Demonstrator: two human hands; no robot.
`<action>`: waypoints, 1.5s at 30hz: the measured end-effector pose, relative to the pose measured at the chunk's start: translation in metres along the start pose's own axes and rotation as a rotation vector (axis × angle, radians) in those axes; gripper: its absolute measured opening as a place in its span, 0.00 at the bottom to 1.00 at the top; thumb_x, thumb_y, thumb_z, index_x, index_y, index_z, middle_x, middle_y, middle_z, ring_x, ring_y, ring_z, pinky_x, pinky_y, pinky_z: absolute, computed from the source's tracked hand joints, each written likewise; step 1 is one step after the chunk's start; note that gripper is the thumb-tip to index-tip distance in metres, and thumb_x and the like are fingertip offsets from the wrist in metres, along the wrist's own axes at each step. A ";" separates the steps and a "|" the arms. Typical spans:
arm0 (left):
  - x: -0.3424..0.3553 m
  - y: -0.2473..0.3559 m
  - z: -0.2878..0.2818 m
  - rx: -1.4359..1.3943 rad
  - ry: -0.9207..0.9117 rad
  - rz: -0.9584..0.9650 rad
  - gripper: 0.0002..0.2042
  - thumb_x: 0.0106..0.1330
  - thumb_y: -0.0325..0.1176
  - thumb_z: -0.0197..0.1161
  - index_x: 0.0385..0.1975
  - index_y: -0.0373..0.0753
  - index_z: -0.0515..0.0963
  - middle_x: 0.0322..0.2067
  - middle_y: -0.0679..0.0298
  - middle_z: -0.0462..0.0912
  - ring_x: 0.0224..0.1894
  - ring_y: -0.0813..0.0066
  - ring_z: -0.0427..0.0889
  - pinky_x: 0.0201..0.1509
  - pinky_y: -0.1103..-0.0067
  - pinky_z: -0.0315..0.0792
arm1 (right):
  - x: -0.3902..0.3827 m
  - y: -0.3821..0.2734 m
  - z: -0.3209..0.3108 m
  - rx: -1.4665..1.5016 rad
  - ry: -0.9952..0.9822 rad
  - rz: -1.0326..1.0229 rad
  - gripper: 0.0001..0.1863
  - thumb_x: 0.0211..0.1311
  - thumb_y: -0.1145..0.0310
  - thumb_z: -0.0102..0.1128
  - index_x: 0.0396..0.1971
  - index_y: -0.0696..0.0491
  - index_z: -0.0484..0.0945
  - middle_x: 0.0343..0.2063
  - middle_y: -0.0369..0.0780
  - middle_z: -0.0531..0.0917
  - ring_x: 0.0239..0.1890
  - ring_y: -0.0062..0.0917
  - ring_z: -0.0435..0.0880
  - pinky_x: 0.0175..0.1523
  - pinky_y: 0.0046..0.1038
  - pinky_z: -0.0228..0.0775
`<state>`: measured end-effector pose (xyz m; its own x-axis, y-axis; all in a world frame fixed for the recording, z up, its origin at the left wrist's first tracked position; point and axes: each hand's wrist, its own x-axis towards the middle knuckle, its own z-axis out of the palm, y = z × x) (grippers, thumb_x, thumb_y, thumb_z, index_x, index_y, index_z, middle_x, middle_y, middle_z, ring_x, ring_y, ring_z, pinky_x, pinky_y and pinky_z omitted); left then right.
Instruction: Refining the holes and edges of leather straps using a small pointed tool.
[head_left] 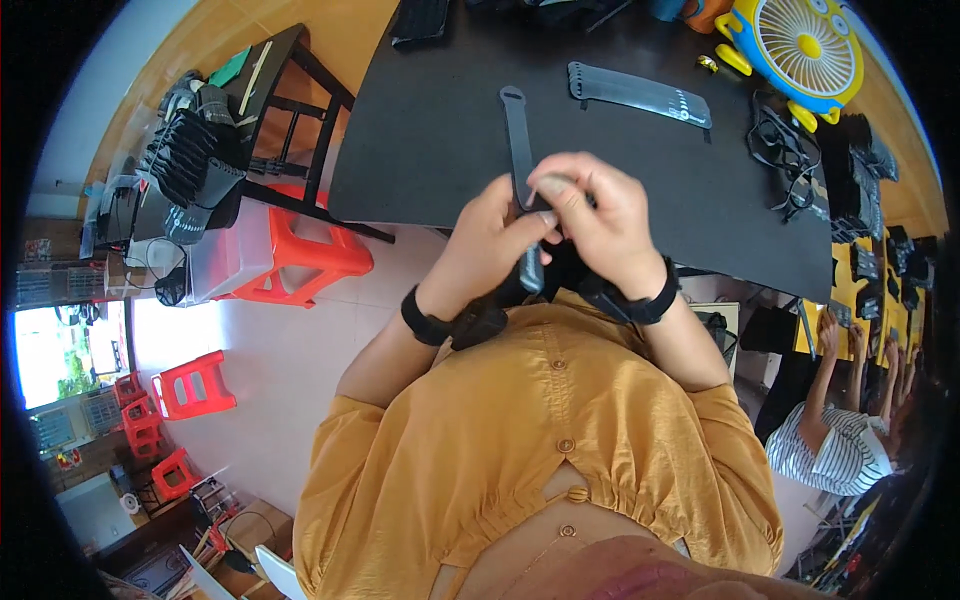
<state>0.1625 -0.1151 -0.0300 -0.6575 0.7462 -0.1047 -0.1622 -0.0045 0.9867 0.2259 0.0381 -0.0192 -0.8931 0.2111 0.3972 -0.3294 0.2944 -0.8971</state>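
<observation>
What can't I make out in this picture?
In the head view:
- Dark strap: its middle is hidden by the fingers of the left hand and right hand.
- Stacked strips: they overlap, so I cannot count them.
- Orange object: cut off by the top edge, with the fan close beside it.
- Striped-top co-worker: what they handle is too small to tell.

The place looked like a small assembly workshop: a broad, matt black table (420,150) at twelve o'clock bore a neat stack of flat, dark grey strips (640,92) at one, while a heap of black, strap-like pieces (185,150) lay at ten. Red plastic stools (195,387) stood around nine o'clock, and at four several bare forearms (822,375) reached in a row toward black parts.
</observation>
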 end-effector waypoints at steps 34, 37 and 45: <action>0.021 0.018 0.055 0.034 -0.467 -0.165 0.13 0.77 0.40 0.49 0.45 0.34 0.69 0.26 0.70 0.72 0.22 0.86 0.69 0.21 0.87 0.63 | -0.056 -0.004 -0.043 0.397 0.288 0.203 0.13 0.73 0.62 0.54 0.39 0.58 0.78 0.28 0.37 0.84 0.16 0.12 0.76 0.17 0.13 0.61; 0.019 0.009 0.067 -0.010 -0.289 -0.140 0.13 0.77 0.39 0.47 0.44 0.34 0.70 0.24 0.72 0.69 0.20 0.87 0.65 0.21 0.88 0.61 | -0.055 0.005 -0.053 0.577 0.366 0.314 0.15 0.73 0.60 0.53 0.40 0.59 0.77 0.29 0.39 0.85 0.16 0.13 0.77 0.16 0.12 0.60; 0.020 0.009 0.025 0.404 -0.378 -0.073 0.12 0.77 0.37 0.47 0.42 0.37 0.75 0.24 0.76 0.66 0.21 0.90 0.60 0.24 0.89 0.55 | -0.055 0.035 -0.135 0.787 0.791 0.134 0.13 0.73 0.59 0.52 0.39 0.56 0.75 0.29 0.40 0.83 0.21 0.16 0.79 0.26 0.17 0.74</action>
<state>0.1664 -0.0830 -0.0203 -0.3332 0.9223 -0.1960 0.1462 0.2559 0.9556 0.3051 0.1626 -0.0463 -0.5825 0.8114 0.0486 -0.5968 -0.3863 -0.7032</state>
